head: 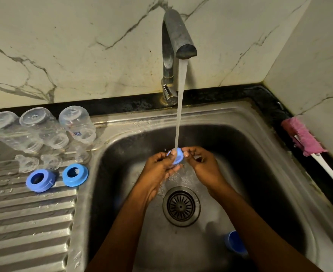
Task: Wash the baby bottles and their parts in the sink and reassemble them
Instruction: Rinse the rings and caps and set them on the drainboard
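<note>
The left hand (pixel 159 169) and right hand (pixel 203 163) pinch one round, pale-blue bottle ring (pixel 177 158) in curled fingers under the tap's stream (pixel 181 107), over the sink (pixel 260 138). On the drainboard (pixel 28 222) stand three inverted clear bottles (pixel 43 128), three clear nipples (pixel 27 163) and two blue rings (pixel 40 180). One blue cap (pixel 235 242) lies in the basin.

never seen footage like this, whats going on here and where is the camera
No machine here: a person's two bare hands, filmed by one head-worn camera looking down into a stainless steel sink. The left hand and right hand pinch a small blue plastic bottle part under water running from the grey metal tap. On the ribbed steel draining board at left are three clear plastic baby bottles, neck down, three clear teats and two blue screw rings. Another blue part lies in the sink.
</note>
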